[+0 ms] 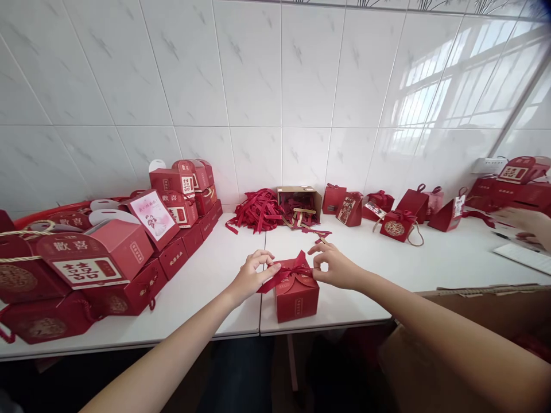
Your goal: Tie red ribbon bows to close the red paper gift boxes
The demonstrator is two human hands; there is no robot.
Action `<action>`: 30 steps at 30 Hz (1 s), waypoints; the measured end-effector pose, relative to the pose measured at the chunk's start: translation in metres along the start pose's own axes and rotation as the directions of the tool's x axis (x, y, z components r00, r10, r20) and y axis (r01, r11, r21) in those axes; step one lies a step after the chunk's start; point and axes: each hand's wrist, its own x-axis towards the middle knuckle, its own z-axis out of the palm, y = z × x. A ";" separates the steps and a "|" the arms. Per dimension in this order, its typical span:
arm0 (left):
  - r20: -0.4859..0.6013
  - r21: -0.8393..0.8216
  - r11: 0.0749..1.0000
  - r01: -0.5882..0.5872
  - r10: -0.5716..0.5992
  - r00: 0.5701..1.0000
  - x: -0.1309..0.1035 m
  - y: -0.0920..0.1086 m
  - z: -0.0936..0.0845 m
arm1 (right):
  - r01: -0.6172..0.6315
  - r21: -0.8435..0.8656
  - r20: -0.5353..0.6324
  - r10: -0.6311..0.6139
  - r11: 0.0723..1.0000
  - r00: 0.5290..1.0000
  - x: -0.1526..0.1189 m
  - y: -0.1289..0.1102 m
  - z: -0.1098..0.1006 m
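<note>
A red gift box [297, 301] with a petal-folded top stands near the table's front edge. Dark red ribbon [289, 274] crosses its top and is gathered into a bow or knot at the middle. On the left side of the box, my left hand [255, 276] pinches a ribbon loop or tail between thumb and fingers. My right hand [334, 267] is closed at the right side of the bow, fingertips pressed together on the ribbon there. Its upper fingers stick out, near a small gold-coloured strip. The exact ribbon ends in both grips are partly hidden.
Stacked red gift boxes [116, 252] fill the left side. Behind lie a heap of red ribbons [257, 211] and an open carton [316, 201] of ribbon pieces. Several finished-looking boxes [396, 225] stand back right. Another person's hand [523, 222] works far right, above a cardboard box [477, 304].
</note>
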 end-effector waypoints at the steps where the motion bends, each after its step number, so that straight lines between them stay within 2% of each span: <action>1: -0.002 0.017 1.000 0.001 -0.001 1.000 -0.001 -0.001 0.000 | -0.006 0.003 0.008 0.006 1.000 1.000 0.000 0.000 -0.001; 4: -0.026 0.100 0.995 -0.020 0.022 0.999 -0.003 -0.003 -0.004 | -0.016 0.014 0.030 0.015 1.000 0.999 -0.002 -0.001 -0.002; 7: -0.076 0.289 0.949 -0.127 0.155 0.985 -0.001 -0.006 -0.008 | -0.025 0.035 0.041 0.023 0.999 0.999 -0.003 -0.001 -0.003; 9: -0.091 0.356 0.917 -0.181 0.227 0.970 0.000 -0.008 -0.010 | -0.024 0.053 0.049 0.021 0.998 0.999 -0.004 -0.001 -0.002; 11: -0.076 0.237 0.955 -0.178 0.201 0.977 0.000 -0.009 -0.010 | -0.016 0.071 0.065 0.012 0.997 0.998 -0.004 0.001 -0.001; 15: 0.027 -0.086 0.993 -0.080 0.082 0.996 -0.007 -0.010 -0.006 | 0.018 0.121 0.063 -0.026 0.992 0.998 -0.008 -0.001 -0.004; 17: 0.040 -0.121 0.991 -0.051 0.056 0.998 -0.011 -0.011 -0.003 | 0.057 0.184 0.052 -0.068 0.981 0.996 -0.011 -0.007 -0.006; 19: 0.033 -0.149 0.988 -0.037 0.042 0.999 -0.016 -0.011 0.000 | 0.105 0.219 0.092 -0.128 0.970 0.988 -0.014 -0.014 -0.008; 24: 0.033 -0.211 0.977 -0.026 0.034 0.999 -0.029 -0.004 0.007 | 0.208 0.095 0.348 -0.228 0.974 0.909 -0.020 -0.031 -0.005; 27: 0.107 -0.301 0.954 -0.017 0.052 0.993 -0.038 0.000 0.007 | 0.219 0.074 0.365 -0.230 0.973 0.902 -0.022 -0.034 -0.005; 30: 0.098 -0.283 0.959 -0.026 0.056 0.994 -0.043 -0.007 0.005 | 0.222 0.095 0.360 -0.242 0.970 0.901 -0.021 -0.034 -0.008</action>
